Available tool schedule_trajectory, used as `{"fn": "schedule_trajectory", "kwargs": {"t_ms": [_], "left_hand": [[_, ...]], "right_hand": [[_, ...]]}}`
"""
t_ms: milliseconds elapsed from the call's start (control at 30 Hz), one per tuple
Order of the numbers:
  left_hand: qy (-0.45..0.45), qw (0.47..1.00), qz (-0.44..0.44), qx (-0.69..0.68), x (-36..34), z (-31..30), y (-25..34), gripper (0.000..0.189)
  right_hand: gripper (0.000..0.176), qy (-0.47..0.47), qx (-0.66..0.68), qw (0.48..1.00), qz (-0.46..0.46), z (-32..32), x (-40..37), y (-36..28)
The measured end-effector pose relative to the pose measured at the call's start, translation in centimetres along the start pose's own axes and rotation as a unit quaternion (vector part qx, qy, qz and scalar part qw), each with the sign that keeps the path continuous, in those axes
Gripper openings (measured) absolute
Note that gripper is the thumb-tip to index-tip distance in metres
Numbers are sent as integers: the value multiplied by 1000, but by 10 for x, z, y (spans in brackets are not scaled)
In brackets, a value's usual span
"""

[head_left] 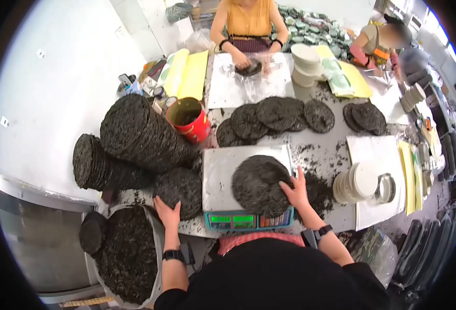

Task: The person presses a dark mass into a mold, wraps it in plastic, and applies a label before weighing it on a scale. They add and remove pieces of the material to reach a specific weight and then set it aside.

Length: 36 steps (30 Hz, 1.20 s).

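A dark round pressed cake (260,185) of dried leafy material, like seaweed, lies over the plate of a digital scale (217,175) with a lit green display. The cake looks slightly blurred. My right hand (296,194) grips its right edge, thumb on top and index finger reaching past the rim; the other fingers are partly hidden. Farther left, my left hand (167,212) has its fingers apart at the near edge of another dark cake (181,188), holding nothing that I can see.
Tall stacks of cakes (140,132) lean at left, near a red bucket (197,126). A sack of loose dark material (127,258) stands below. More cakes (279,113) lie behind the scale. White round discs (357,181) stand at right. Across the table, a person (248,31) handles a bagged cake.
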<state>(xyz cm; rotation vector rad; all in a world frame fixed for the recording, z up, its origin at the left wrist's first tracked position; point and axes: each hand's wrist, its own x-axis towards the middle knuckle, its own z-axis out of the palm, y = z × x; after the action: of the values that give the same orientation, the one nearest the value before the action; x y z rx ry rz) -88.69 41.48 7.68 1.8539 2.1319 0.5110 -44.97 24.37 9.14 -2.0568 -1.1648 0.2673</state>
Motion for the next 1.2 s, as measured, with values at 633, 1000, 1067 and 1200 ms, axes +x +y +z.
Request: {"fn": "schedule_trajectory", "kwargs": {"t_ms": [633,1000,1067,1200], "left_hand": [[66,911,-9,-406,-33,-93,56,23],[-47,924,198,-324,-60,-21,192,32],[8,918,284,-275,-53,-14,205,43],[-123,814,492,-284,-71,-80,272,49]], "right_hand": [[35,79,702,612,356,-33,91,101],[44,66,462,873,140,-112,23,-10],[51,46,268,958,86,-123,23,-30],[34,-155,77,984,-51,-145,19,-112]]}}
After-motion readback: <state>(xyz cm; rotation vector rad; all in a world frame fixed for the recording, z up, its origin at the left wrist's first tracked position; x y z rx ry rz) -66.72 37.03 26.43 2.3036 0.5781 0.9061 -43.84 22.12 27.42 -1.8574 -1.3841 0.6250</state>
